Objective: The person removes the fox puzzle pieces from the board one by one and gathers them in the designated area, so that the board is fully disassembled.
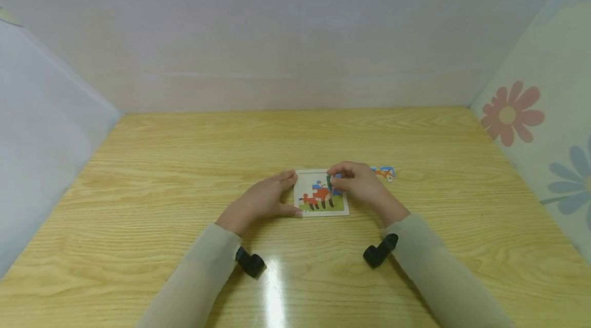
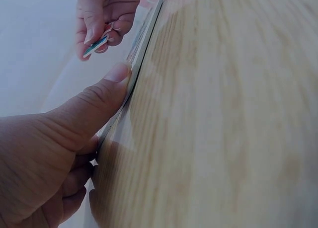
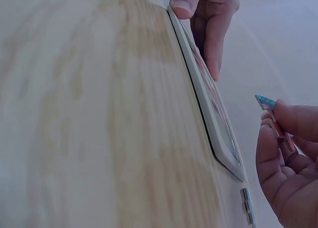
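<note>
A square jigsaw puzzle board [image 1: 321, 214] with a pale frame lies on the table, its red animal picture partly filled in. My left hand [image 1: 263, 198] holds the board's left side, thumb at the near corner and fingers at the far one. In the left wrist view the thumb [image 2: 102, 96] presses the board's edge. My right hand [image 1: 362, 184] pinches a small puzzle piece [image 3: 267, 102] above the board's right part, tilted on edge, with blue and reddish colours. The fingers hide part of that piece and of the board's upper right.
Just right of the board, partly behind my right hand, puzzle pieces [image 1: 387, 172] with an orange animal's face lie on the wooden table [image 1: 184, 164]. A pale wall [image 1: 295, 35] stands behind the table, and a flower-patterned one [image 1: 545, 164] rises at the right.
</note>
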Tool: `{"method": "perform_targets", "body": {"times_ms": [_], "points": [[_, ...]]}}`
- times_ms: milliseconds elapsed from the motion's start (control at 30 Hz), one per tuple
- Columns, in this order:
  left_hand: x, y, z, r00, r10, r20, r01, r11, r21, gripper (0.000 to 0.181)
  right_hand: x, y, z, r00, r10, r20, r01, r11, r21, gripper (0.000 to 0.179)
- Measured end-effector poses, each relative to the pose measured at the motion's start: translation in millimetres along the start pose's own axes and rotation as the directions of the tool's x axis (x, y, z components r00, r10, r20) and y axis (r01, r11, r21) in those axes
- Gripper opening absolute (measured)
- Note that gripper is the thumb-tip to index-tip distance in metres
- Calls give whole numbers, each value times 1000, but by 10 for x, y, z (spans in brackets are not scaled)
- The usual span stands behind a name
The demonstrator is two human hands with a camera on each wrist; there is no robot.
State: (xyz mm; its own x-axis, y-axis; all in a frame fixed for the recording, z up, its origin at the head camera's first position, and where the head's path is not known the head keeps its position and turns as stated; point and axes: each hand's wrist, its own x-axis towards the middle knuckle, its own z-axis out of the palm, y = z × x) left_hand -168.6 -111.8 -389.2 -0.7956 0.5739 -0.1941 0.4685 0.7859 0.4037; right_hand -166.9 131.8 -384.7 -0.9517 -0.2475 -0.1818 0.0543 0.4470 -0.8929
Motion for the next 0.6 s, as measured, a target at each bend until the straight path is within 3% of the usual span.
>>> {"method": "perform_targets", "body": {"times_ms": [167, 400, 600], "points": [[-8, 7, -6, 1000, 0, 5, 0, 1000, 2, 96, -32, 51, -54, 1000, -12, -21, 11, 1000, -3, 22], [-21, 11, -11, 1000, 3, 8, -3, 1000, -5, 95, -53, 115, -112, 999, 26, -35, -23, 996, 81, 23], [-18, 7, -6, 1000, 2, 7, -2, 1000, 0, 95, -65, 168, -171, 997, 50, -58, -47, 997, 59, 26]]}}
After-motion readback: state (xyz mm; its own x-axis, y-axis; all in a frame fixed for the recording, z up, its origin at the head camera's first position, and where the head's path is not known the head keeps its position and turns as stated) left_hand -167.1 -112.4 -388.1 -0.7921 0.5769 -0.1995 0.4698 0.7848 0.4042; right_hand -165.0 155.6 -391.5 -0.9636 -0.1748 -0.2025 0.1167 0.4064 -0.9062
